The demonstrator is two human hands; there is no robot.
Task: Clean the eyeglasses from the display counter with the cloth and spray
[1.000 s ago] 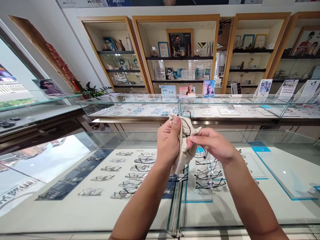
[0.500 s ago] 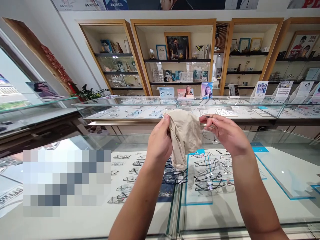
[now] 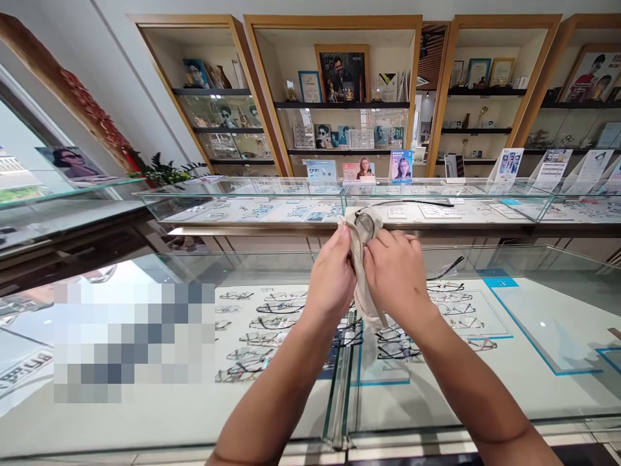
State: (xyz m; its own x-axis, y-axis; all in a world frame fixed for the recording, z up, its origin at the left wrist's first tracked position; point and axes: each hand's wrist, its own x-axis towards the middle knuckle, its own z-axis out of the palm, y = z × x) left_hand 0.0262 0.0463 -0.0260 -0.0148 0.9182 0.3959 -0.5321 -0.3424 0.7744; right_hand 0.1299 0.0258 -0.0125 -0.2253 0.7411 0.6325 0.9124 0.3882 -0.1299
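Glasses: a thin black wire pair (image 3: 365, 224), one round lens showing above the fingertips, one arm reaching off to the right.
Cloth: beige and crumpled (image 3: 367, 304), it backed the lens and hung down between the wrists.
Left hand: the grip (image 3: 332, 278) was closed on the cloth, thumb pressed just beside the lens.
Right hand: the grip (image 3: 398, 278) was closed on the glasses, fingers curled over frame and cloth, touching the left hand.
Edges: the glass bench (image 3: 436, 401) lay below, with display frames (image 3: 272, 307) under its top.
Open room: the air was free on both sides; the far counter (image 3: 291, 194) stood well apart.
Position: the glasses were held above the bench, at the top of both grips.
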